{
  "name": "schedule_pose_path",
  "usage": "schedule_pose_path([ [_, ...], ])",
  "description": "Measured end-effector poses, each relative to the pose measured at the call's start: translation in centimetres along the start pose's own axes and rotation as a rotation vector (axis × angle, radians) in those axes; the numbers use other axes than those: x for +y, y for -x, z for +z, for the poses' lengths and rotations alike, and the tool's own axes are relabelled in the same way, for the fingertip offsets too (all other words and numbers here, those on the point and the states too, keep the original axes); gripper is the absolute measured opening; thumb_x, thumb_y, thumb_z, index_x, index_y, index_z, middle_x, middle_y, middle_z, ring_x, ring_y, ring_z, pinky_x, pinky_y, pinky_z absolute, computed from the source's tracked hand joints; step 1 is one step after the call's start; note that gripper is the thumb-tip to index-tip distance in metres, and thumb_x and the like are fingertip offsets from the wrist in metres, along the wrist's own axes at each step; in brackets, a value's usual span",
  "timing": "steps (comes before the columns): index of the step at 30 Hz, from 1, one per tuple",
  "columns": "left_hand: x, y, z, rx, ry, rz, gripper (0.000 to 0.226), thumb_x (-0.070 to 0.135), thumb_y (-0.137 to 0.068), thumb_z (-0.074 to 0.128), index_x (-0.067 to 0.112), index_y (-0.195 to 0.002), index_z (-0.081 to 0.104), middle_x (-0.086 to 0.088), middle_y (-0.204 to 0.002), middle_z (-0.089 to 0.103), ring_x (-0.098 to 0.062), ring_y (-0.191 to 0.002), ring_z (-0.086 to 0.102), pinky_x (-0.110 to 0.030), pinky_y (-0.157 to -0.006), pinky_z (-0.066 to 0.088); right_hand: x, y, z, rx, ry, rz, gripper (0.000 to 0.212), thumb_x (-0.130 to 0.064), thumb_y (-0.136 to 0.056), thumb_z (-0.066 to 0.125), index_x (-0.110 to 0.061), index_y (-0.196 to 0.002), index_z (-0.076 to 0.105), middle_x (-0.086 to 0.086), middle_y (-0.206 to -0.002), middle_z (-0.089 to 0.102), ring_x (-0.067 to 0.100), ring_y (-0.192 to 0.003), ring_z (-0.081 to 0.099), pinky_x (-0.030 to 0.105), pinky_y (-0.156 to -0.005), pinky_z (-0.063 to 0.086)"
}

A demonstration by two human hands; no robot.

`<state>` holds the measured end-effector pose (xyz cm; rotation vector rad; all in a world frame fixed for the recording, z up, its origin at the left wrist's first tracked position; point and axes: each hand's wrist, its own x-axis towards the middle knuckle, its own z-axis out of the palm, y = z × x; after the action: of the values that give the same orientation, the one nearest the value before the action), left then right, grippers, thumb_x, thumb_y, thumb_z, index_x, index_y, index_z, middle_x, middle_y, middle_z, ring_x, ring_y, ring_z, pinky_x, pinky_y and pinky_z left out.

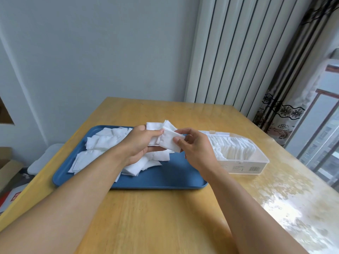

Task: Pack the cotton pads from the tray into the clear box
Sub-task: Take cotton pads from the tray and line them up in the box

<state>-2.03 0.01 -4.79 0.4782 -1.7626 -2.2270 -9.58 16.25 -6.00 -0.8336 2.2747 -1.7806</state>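
A blue tray [165, 178] lies on the wooden table with several loose white cotton pads [102, 142] heaped on its left and middle. To its right stands the clear box [256, 162], with a row of pads [234, 149] standing on edge inside. Above the tray my left hand [139, 145] holds a small bunch of pads [156, 126]. My right hand [194, 147] pinches the front pad [168, 143] of that bunch between thumb and fingers.
The wooden table [165, 217] reaches towards me, its right side glaring under window light. A white radiator [229, 52] and a patterned curtain [286, 107] stand behind the table. Cardboard boxes [9, 171] and a grey stool [45, 156] sit on the floor at left.
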Motion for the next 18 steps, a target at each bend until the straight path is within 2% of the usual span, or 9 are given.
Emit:
schedule_pose_path([
  [3,0.04,0.04,-0.02,-0.04,0.042,-0.02,0.027,0.008,-0.1,0.061,-0.003,-0.125,0.063,-0.019,-0.115,0.074,-0.03,-0.104,0.074,-0.038,-0.079,0.063,0.16,-0.01,-0.13,-0.002,-0.068,0.018,0.01,-0.021,-0.097,0.068,-0.025,-0.106,0.068,-0.004,-0.073,0.068,0.002,-0.054,0.057,0.025,-0.057,0.043],
  [8,-0.19,-0.02,0.33,-0.057,0.056,-0.03,0.027,0.008,-0.102,0.056,-0.002,-0.127,0.062,-0.018,-0.116,0.074,-0.031,-0.107,0.073,-0.037,-0.079,0.064,0.22,-0.02,-0.26,-0.001,-0.111,0.037,0.014,-0.021,-0.095,0.07,-0.024,-0.108,0.068,-0.013,-0.062,0.064,0.003,-0.056,0.06,0.02,-0.055,0.043],
  [12,-0.2,0.17,0.55,-0.092,0.022,-0.019,0.023,0.008,-0.103,0.054,0.0,-0.121,0.066,-0.017,-0.113,0.076,-0.029,-0.105,0.074,-0.037,-0.082,0.063,0.4,-0.11,-0.38,0.038,0.049,-0.015,0.017,-0.026,-0.089,0.075,-0.029,-0.104,0.069,-0.008,-0.077,0.065,0.003,-0.062,0.061,0.019,-0.06,0.046],
  [15,-0.18,0.43,0.26,-0.156,-0.077,-0.013,0.022,0.011,-0.105,0.052,0.002,-0.118,0.067,-0.015,-0.113,0.076,-0.028,-0.106,0.074,-0.039,-0.089,0.061,0.03,0.24,-0.77,-0.01,0.207,-0.061,0.011,-0.027,-0.089,0.074,-0.028,-0.097,0.066,-0.011,-0.076,0.057,-0.003,-0.058,0.051,0.012,-0.053,0.04],
  [18,-0.14,0.51,0.02,-0.171,-0.08,-0.013,0.022,0.014,-0.105,0.053,0.003,-0.117,0.068,-0.015,-0.112,0.076,-0.029,-0.108,0.073,-0.039,-0.088,0.061,-0.16,0.33,-0.97,0.032,0.268,-0.081,0.015,-0.028,-0.087,0.076,-0.028,-0.087,0.061,-0.011,-0.087,0.057,0.0,-0.067,0.052,0.01,-0.057,0.04],
])
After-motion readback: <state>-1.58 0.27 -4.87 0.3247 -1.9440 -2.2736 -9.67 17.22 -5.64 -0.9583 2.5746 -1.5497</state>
